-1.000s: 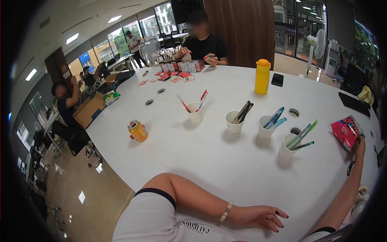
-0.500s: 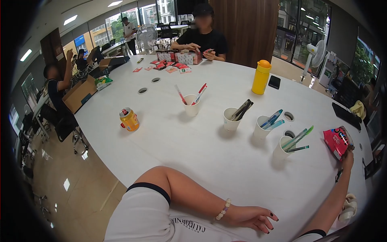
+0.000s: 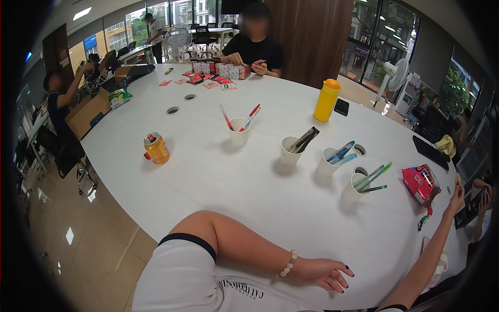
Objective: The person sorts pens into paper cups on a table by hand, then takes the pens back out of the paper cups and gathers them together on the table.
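My left hand (image 3: 325, 273) rests palm-down on the white table (image 3: 249, 182), its fingers loosely apart and nothing in them. At the right, my right hand (image 3: 456, 198) is raised beside the red snack bag (image 3: 420, 184), apart from it; its fingertips are together around something small that I cannot make out. Paper cups stand across the middle: one with red pens (image 3: 238, 134), one with black pens (image 3: 290, 152), one with blue pens (image 3: 327, 163) and one with green pens (image 3: 356, 188).
A yellow can (image 3: 157, 149) stands at the left. Behind the cups are a yellow bottle (image 3: 326, 101) and a phone (image 3: 341, 107). A person in black (image 3: 254, 49) sits across, handling red packets near boxes (image 3: 231, 71). An open carton (image 3: 89, 114) is at the far left edge.
My right hand has let go of the red bag and moved to its right. My left hand keeps its pose. The whole view has shifted, so the table's things appear farther left.
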Demonstrator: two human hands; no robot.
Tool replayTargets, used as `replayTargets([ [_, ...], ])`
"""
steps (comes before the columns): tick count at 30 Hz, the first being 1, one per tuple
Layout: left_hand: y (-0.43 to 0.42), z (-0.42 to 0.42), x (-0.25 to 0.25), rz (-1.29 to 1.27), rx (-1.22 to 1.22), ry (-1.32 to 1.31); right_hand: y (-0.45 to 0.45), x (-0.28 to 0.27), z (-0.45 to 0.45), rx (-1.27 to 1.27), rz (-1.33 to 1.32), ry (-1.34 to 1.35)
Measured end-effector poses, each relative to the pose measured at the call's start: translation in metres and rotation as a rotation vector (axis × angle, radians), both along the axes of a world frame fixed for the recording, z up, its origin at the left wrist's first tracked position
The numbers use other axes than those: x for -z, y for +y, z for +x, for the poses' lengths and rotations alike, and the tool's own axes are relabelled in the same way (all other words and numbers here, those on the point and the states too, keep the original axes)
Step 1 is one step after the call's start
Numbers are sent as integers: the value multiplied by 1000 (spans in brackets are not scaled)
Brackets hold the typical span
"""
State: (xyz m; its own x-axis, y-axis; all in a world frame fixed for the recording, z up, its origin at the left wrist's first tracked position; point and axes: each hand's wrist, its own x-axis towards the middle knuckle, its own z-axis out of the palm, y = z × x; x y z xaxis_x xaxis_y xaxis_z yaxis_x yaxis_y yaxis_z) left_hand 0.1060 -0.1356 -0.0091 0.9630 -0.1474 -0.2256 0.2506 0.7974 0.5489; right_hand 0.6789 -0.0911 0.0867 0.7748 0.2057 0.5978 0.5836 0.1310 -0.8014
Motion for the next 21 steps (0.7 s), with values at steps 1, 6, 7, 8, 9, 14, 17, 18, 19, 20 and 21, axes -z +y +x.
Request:
replayTargets([
  [1, 1, 1, 2, 7, 3, -16, 0, -17, -32, -205, 96, -9],
  [6, 2, 2, 6, 37, 19, -31, -5, -62, -296, -887, 345, -104],
  [7, 3, 1, 5, 43, 21, -27, -16, -64, -340, -1098, 194, -258],
  [8, 3, 0, 4, 49, 23, -25, -21, -64, -381, -1314, 225, -382],
  [9, 4, -2, 3, 50, 31, -27, -27, -74, -427, -1519, 260, -471],
  [14, 0, -40, -30, 437, -222, -576, -47, -91, -520, -2030, 91, -480],
  [17, -6, -43, -26, 657, -359, -443, -50, -101, -549, -2168, -11, -445],
  [18, -7, -42, -22, 720, -406, -401, -45, -90, -564, -2356, 286, -368],
  [19, -7, -41, -19, 780, -462, -365, -43, -84, -570, -2516, 607, -285],
  [20, -7, -40, -17, 846, -513, -334, -36, -102, -569, -2772, 155, -711],
  [21, -7, -39, -15, 905, -570, -308, -39, -98, -564, -2757, 142, -715],
])
